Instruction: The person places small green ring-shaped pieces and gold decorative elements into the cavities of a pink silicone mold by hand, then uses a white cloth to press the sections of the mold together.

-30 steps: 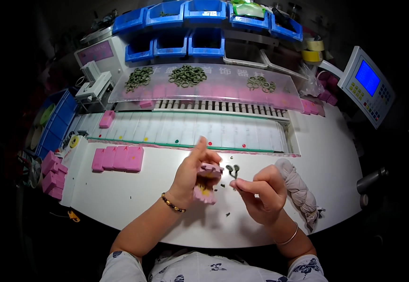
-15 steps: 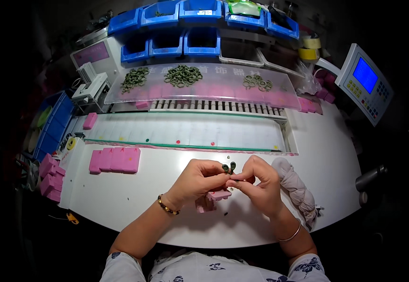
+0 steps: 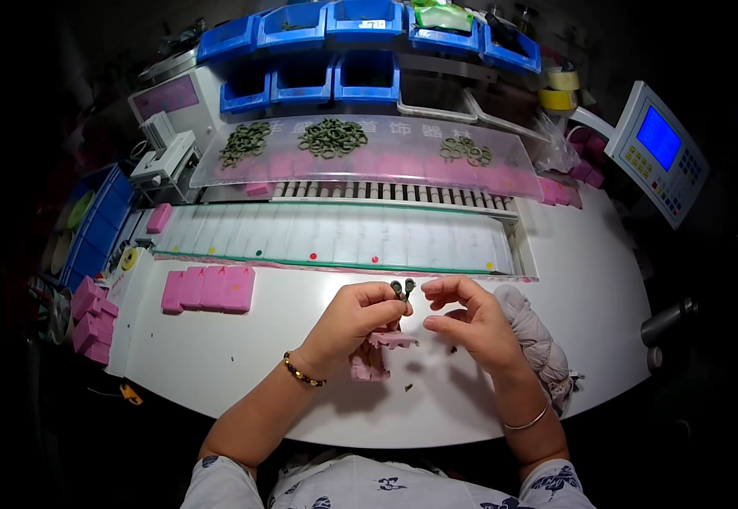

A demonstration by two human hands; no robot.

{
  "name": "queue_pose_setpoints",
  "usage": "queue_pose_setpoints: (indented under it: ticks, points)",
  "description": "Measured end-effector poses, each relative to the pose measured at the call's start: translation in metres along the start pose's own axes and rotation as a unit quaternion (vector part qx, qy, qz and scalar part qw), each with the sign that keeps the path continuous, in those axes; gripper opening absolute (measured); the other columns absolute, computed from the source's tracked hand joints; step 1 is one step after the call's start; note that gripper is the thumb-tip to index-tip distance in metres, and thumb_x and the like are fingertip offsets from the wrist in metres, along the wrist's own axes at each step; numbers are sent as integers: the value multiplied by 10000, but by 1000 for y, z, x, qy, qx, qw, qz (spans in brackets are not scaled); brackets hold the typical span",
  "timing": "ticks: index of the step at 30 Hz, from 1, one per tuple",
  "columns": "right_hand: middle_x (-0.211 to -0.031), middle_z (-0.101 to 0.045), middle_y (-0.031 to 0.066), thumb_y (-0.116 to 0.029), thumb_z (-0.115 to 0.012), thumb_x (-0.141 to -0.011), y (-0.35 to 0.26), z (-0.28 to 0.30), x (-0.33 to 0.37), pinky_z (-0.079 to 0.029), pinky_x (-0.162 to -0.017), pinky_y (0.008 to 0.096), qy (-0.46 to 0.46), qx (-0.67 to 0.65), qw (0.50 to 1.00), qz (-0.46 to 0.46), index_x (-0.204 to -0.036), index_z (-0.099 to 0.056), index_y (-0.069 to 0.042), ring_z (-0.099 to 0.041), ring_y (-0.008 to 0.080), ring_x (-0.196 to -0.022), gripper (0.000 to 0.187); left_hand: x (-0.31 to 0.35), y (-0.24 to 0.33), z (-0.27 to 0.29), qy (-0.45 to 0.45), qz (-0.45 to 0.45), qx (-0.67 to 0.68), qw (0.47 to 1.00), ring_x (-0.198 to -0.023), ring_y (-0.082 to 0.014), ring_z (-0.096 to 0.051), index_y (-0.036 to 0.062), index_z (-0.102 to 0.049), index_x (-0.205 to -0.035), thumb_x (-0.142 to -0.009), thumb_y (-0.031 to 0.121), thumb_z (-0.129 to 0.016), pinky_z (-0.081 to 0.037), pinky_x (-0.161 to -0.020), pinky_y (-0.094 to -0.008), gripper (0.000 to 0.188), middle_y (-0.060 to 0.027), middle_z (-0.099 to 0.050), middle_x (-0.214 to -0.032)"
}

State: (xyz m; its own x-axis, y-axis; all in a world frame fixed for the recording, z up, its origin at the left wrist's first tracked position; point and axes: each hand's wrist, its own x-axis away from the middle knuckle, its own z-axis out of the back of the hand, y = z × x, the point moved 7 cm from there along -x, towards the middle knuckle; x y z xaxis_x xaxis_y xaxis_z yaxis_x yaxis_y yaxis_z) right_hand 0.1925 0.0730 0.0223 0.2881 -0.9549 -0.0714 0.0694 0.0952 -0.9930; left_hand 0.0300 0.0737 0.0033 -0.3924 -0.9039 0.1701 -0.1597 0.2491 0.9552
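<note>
Fingers (image 3: 383, 299) around small dark rings (image 3: 402, 288)

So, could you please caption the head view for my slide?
Left hand pinches two small dark green rings above pink foam pieces on a white table; right hand alongside.

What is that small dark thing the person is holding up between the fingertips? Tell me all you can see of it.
The small dark piece looks like two little grey-green rounded lobes side by side, perhaps tiny rings or beads; it is too small to tell. The left hand pinches it from below at its fingertips. The right hand is close beside it, apparently not touching. It is held above the white table.
</note>
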Motion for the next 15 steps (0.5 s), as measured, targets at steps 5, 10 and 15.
queue_pose_setpoints:
  ticks: [5, 10, 15]
  points:
    - [-1127, -645, 15, -68, -601, -930, 6, 1, -2, -491, -800, 260, -17, -33, 999, -17, -1179, -632, -42, -583, 104, -1011, 252, 1, -7, -6, -25, 53, 34, 998, -679, -51, -546, 10, -660, -928, -904, 167, -623, -452, -629, -205, 163, -4, -598, -775]
    - [-1063, -659, 5, -140, -559, -977, 7, -3, -1, -476, -754, 235, -27, -98, 995, -24, -1189, -635, -45, -591, 81, -945, 245, 1, -7, -12, -40, 44, 14, 998, -672, -48, -557, 20, -654, -905, -903, 158, -636, -459, -614, -210, 140, -1, -611, -768]
    - [-940, -643, 1, -135, -573, -970, 9, -5, 0, -453, -696, 223, -38, -101, 994, -22, -1137, -643, -32, -573, 61, -859, 208, 0, -13, -13, -35, 33, -38, 998, -683, -40, -571, 38, -634, -873, -907, 148, -643, -457, -612, -199, 116, 12, -632, -768]
